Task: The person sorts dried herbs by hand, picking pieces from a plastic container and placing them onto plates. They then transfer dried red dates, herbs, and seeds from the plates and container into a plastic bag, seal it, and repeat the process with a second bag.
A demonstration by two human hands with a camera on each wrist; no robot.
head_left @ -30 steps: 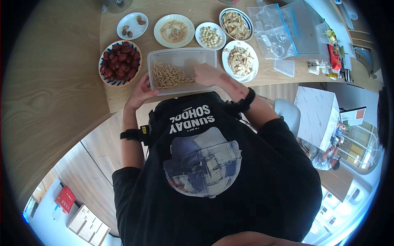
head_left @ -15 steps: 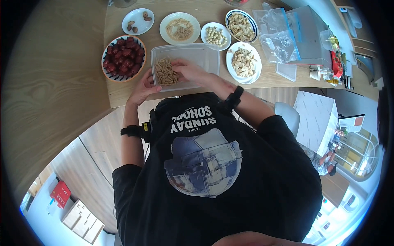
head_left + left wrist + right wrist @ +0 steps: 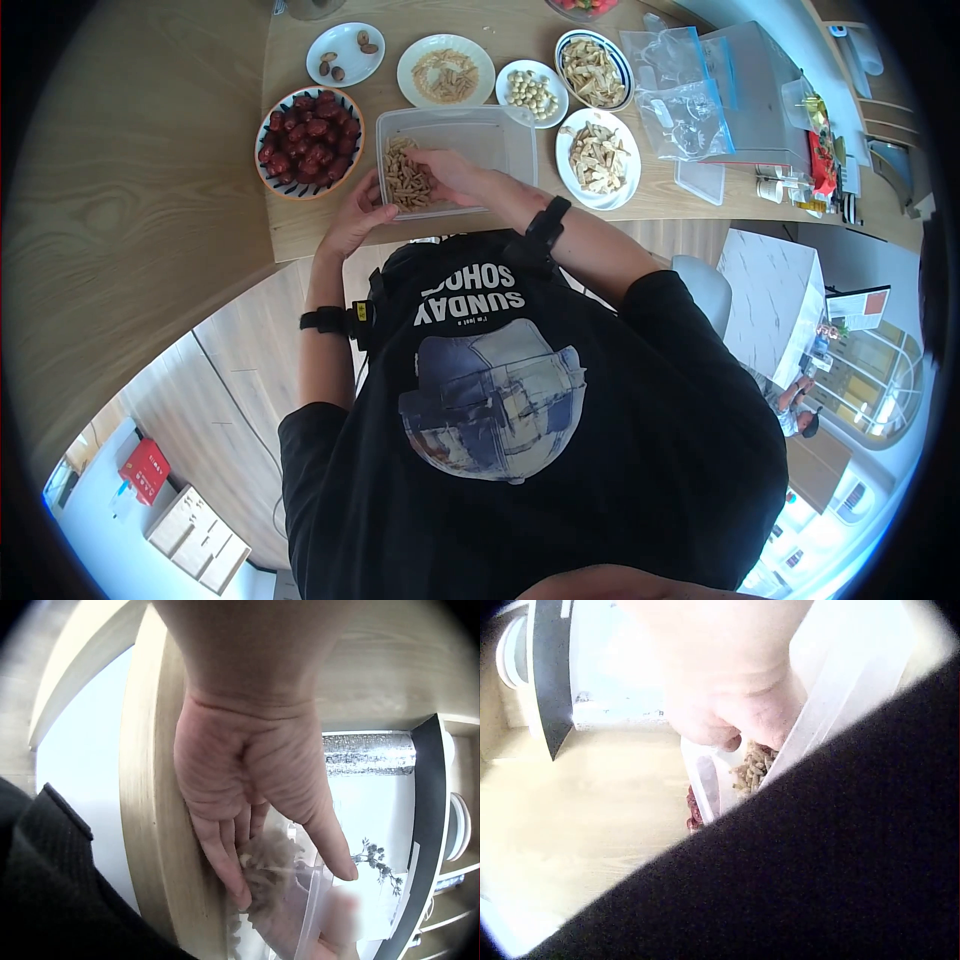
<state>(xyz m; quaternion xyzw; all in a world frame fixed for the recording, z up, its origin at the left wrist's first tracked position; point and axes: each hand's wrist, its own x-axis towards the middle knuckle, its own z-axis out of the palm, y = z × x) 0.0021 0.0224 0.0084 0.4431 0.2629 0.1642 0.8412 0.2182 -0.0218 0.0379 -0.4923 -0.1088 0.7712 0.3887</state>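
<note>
A clear plastic container (image 3: 460,120) stands at the table's front edge, with a heap of short tan stick-shaped dried pieces (image 3: 405,188) at its left end. My left hand (image 3: 352,215) grips the container's left front corner, its thumb at the rim and its fingers along the outer wall. In the left wrist view the tan pieces (image 3: 274,859) show through the wall. My right hand (image 3: 450,178) is inside the container, loosely bent fingers pressing against the heap from the right; its fingertips are partly hidden among the pieces.
Left of the container sits a bowl of red dates (image 3: 310,140). Behind it are a plate with several brown nuts (image 3: 362,65), a plate of thin tan slivers (image 3: 468,55) and a dish of pale round seeds (image 3: 530,92). Pale dried slices (image 3: 598,160) and zip bags (image 3: 690,110) lie to the right.
My right hand has moved left inside the container, and the spread pieces are now bunched at its left end. My left hand stays at the corner.
</note>
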